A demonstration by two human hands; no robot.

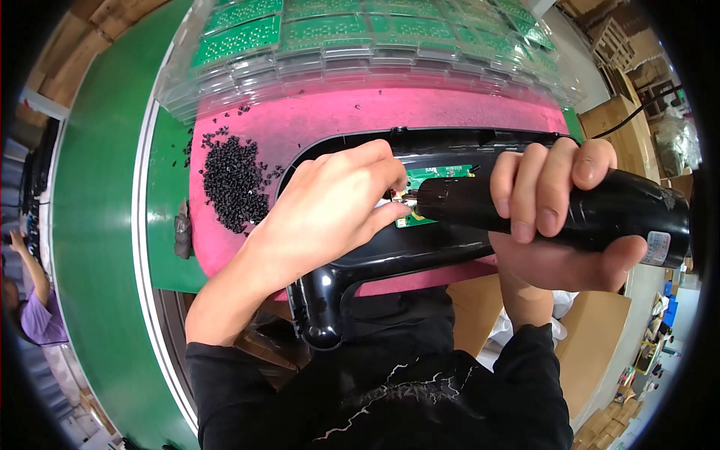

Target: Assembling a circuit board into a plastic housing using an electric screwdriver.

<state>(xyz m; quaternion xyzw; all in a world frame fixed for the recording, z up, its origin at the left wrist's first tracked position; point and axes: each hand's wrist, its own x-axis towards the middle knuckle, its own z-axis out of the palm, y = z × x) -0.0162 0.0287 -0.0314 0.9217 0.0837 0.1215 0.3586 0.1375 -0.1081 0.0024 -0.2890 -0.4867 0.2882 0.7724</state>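
Note:
A black electric screwdriver [465, 204] lies almost level in my right hand [553, 191], which is wrapped round its body. Its metal tip points left at a small green circuit board [435, 177], set inside a black, glossy plastic housing [405, 251]. Right at the tip, my left hand [330, 202] has thumb and forefinger closed together over the board; what is between them is too small and covered to make out. Part of the board is hidden under the screwdriver and fingers. Left of the housing, a loose heap of tiny black screws [236, 180] is spread.
Stacked clear plastic trays [322, 64] with green circuit boards stand at the far side. Under the housing is a pink mat [330, 112] on a green table [97, 225]. An open cardboard box [592, 330] is at the near right. Another person [45, 315] appears at far left.

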